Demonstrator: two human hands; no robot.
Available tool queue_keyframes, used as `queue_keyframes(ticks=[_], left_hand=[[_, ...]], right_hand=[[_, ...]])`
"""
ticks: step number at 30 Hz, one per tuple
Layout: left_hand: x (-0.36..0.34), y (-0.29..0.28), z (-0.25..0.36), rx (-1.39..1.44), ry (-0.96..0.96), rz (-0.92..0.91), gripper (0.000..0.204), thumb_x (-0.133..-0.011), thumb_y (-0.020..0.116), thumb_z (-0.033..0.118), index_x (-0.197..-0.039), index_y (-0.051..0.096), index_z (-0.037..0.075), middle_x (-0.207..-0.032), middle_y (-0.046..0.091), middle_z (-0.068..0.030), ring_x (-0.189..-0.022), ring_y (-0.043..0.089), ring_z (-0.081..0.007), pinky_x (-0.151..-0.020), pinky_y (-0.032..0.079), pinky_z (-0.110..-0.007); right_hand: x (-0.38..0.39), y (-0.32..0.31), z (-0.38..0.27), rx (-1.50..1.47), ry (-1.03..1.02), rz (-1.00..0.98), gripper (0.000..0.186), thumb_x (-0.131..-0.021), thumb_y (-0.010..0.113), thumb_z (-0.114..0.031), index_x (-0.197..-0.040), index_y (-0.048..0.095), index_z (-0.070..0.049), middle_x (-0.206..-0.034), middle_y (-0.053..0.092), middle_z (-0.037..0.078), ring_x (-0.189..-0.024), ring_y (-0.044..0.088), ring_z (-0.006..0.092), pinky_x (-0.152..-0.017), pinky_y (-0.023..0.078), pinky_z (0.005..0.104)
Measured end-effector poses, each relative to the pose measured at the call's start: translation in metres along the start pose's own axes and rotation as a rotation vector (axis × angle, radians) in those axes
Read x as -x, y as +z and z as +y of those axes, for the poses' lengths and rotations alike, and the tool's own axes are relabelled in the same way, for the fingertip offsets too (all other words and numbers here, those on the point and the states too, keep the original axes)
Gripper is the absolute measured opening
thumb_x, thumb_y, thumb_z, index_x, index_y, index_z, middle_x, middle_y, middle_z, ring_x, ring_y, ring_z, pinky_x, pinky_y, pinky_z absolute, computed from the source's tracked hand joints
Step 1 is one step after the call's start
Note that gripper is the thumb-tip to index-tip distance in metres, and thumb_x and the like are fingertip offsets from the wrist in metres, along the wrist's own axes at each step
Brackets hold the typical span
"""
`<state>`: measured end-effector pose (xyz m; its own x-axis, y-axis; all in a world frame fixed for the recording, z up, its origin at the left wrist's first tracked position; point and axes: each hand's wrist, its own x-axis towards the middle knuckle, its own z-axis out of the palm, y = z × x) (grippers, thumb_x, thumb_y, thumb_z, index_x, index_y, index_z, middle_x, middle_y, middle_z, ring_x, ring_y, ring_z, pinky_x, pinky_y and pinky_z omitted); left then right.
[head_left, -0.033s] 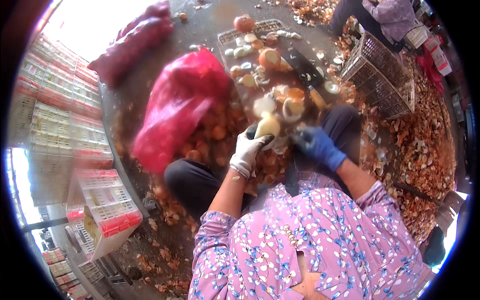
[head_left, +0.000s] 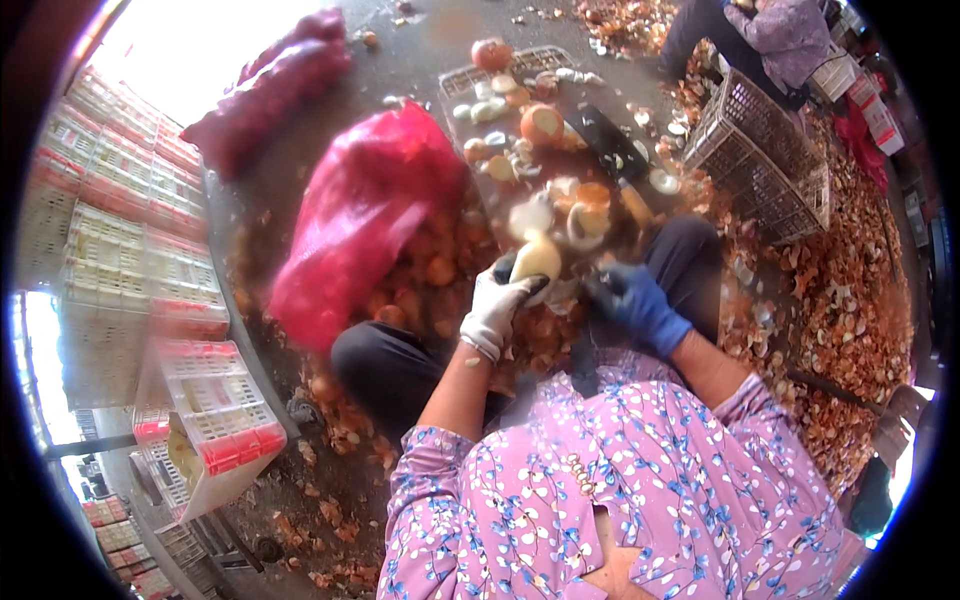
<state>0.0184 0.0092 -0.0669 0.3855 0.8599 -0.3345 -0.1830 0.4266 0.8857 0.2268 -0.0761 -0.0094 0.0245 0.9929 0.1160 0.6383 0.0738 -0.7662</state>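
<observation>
The gloved fingers of the left hand (head_left: 497, 305) were clamped round a peeled onion (head_left: 538, 258), thumb on its near side, just beyond the near end of the low crate (head_left: 460, 78); its long axis seemed to point away from the body. The right hand (head_left: 635, 305), in a blue glove, hung just right of the onion and slightly nearer the body, its fingers curled; blur and angle left it impossible to tell whether they gripped anything. From those fingers the onion lay left and a little outward, with the left hand the nearer, in contact with it. Beyond, cut onion pieces (head_left: 590, 205) clustered toward the crate's near end, a knife (head_left: 605, 140) lay along its right edge, and a brownish onion (head_left: 491, 54) sat by its far edge. Past the left edge slumped a red mesh bag (head_left: 365, 200); onion skins (head_left: 850, 300) covered the floor rightward.
</observation>
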Motion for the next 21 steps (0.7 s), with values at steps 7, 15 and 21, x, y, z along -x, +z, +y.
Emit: queue_keyframes(ticks=[7, 15, 21], left_hand=[[0.029, 0.023, 0.031, -0.143, 0.011, -0.245, 0.042, -0.078, 0.074, 0.003, -0.118, 0.062, -0.002, -0.104, 0.068, -0.0053, -0.093, 0.062, -0.0129, -0.083, 0.051, -0.027], [0.037, 0.005, 0.022, -0.350, 0.043, -0.327, 0.050, -0.078, 0.077, 0.014, -0.123, 0.061, 0.000, -0.109, 0.068, -0.0065, -0.098, 0.061, -0.0130, -0.087, 0.049, -0.028], [0.039, 0.010, 0.032, -0.110, 0.002, -0.275, 0.053, -0.078, 0.070, -0.005, -0.129, 0.056, -0.001, -0.116, 0.065, -0.0090, -0.104, 0.064, -0.0195, -0.090, 0.055, -0.034]], right_hand=[[-0.016, 0.027, 0.004, -0.444, 0.173, 0.101, 0.037, -0.087, 0.073, -0.037, -0.096, 0.067, -0.002, -0.079, 0.066, 0.005, -0.072, 0.055, 0.0075, -0.067, 0.049, 0.0278], [-0.009, 0.022, 0.002, -0.404, 0.192, 0.029, 0.025, -0.090, 0.069, -0.024, -0.086, 0.068, 0.001, -0.070, 0.064, 0.000, -0.066, 0.055, 0.0056, -0.057, 0.047, 0.0267], [-0.024, 0.019, -0.015, -0.512, -0.103, 0.201, 0.018, -0.091, 0.064, -0.013, -0.077, 0.064, -0.001, -0.059, 0.052, -0.004, -0.060, 0.046, 0.0024, -0.051, 0.040, 0.0255]])
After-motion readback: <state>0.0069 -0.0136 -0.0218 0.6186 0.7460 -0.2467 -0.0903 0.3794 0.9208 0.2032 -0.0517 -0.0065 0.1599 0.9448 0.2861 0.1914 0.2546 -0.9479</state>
